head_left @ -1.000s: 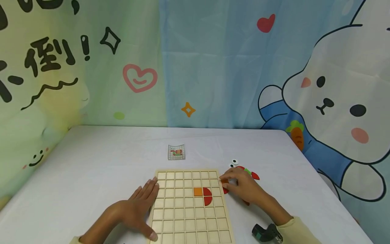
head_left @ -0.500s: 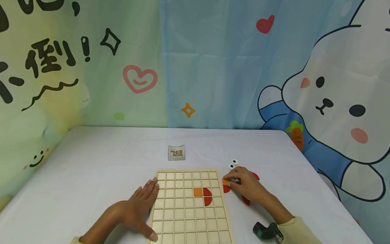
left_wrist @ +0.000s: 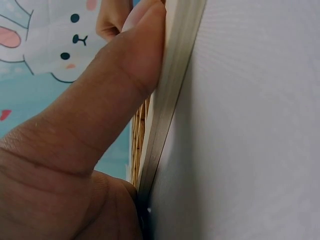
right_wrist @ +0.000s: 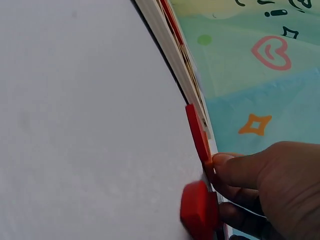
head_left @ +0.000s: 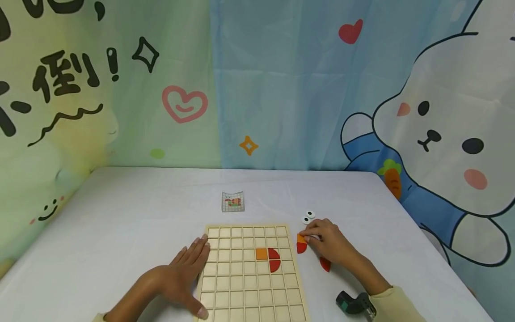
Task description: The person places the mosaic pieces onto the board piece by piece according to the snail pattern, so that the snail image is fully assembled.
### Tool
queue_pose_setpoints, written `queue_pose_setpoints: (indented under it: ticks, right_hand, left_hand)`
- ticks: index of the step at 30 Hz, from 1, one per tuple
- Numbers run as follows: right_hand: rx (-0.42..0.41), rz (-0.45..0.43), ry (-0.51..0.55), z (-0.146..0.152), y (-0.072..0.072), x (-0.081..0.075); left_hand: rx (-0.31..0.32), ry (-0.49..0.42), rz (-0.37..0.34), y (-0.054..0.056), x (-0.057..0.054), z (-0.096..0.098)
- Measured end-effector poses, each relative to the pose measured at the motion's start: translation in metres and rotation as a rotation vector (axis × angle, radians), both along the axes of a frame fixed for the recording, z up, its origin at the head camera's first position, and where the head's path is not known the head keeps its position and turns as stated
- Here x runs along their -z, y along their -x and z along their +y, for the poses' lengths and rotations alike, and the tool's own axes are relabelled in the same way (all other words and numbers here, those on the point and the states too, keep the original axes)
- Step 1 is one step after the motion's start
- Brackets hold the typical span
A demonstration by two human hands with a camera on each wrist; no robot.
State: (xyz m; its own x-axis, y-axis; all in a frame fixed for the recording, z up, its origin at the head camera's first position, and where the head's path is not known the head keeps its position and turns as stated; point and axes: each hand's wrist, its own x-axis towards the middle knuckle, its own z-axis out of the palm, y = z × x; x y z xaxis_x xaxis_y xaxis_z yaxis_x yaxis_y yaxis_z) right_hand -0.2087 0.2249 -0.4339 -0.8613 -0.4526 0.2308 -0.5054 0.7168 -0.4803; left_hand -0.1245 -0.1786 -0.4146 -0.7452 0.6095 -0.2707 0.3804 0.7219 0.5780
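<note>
My left hand (head_left: 177, 279) is spread along the left edge of a wooden grid board (head_left: 241, 281), fingers straight at its upper part and thumb at the lower part. In the left wrist view the thumb (left_wrist: 115, 70) lies against the board's side. One orange square (head_left: 261, 254) and two red quarter-round pieces (head_left: 275, 265) sit in the grid. Beyond the board's right edge, my right hand (head_left: 331, 241) pinches a second orange square (head_left: 300, 238) between thumb and forefinger. A red rounded piece (head_left: 301, 248) lies directly below that square, seen edge-on as a red piece (right_wrist: 197, 132) in the right wrist view.
Two white eye pieces (head_left: 308, 217) lie beyond the right hand, and another red piece (head_left: 325, 264) lies under its near side. A small picture card (head_left: 233, 201) of a grid pattern stands behind the board. A black device (head_left: 354, 304) is by the right sleeve.
My right hand has shifted a little to the right, away from the board. The orange square and the red piece below it have moved with it. My left hand has stayed put.
</note>
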Motion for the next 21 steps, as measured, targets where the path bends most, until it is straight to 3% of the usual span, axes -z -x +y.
queue_pose_setpoints:
  ticks: [6,15,21]
  right_hand:
    - [-0.034,-0.007,-0.014,0.003,0.001,0.000]
    - [-0.037,-0.027,-0.045,0.007,0.002,-0.002]
    - [-0.040,-0.045,-0.059,0.010,0.002,-0.006]
  left_hand:
    - [0.010,0.016,0.012,0.000,-0.001,0.000]
    - [-0.013,0.001,0.013,0.001,0.010,-0.002]
    - [0.003,0.016,-0.003,0.001,-0.002,0.001]
